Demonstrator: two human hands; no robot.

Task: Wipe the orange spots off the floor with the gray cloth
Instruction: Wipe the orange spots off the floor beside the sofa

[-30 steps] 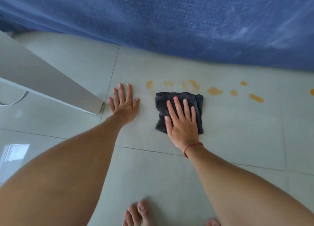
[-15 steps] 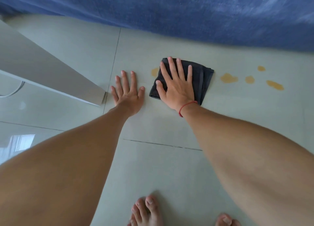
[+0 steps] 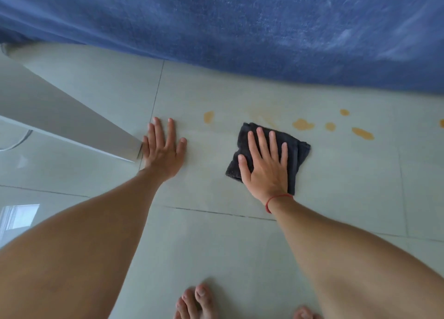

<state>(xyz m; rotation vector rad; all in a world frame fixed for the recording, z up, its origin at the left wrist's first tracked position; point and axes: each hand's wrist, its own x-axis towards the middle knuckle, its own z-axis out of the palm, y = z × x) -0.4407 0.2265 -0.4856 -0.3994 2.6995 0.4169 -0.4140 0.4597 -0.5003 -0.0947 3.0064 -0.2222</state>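
A folded dark gray cloth (image 3: 299,154) lies on the pale tiled floor (image 3: 240,246). My right hand (image 3: 265,165) presses flat on it, fingers spread. Just beyond the cloth is a faint smeared orange patch (image 3: 258,113). One orange spot (image 3: 208,116) sits to the cloth's left. Several orange spots (image 3: 302,124) lie to its right, the largest of them (image 3: 362,133) farther right. My left hand (image 3: 164,150) rests flat on the bare floor, fingers apart, holding nothing.
A blue rug (image 3: 240,25) borders the floor along the far side. A white slanted panel (image 3: 60,117) ends right beside my left hand. My bare feet (image 3: 197,302) stand at the bottom edge.
My right hand pulled the cloth back toward me from the spots. Where it rubbed, the orange spots are now a faint smear. The left hand stayed put.
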